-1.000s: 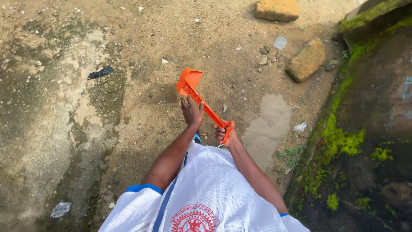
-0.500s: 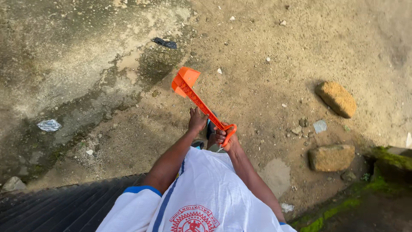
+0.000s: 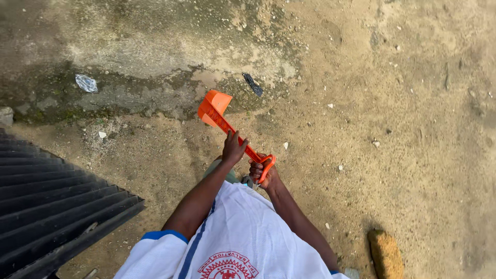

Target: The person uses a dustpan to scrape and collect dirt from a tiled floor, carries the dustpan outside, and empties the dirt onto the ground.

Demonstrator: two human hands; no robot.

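A person in a white shirt with blue sleeve trim is standing on sandy ground and holding an orange plastic shovel out in front of the body. The right hand is gripping the loop handle at the near end, its fingers curling closed through the loop. The left hand is resting on the shaft just beyond it, fingers loosely wrapping the shaft with the thumb spreading upward. The shovel is pointing far and to the left, its blade hanging in the air over a damp, greenish patch of ground. A black scrap is lying just right of the blade, and a crumpled wrapper is lying far left. A dark ribbed grating is occupying the near left, and a brown stone is sitting near right.
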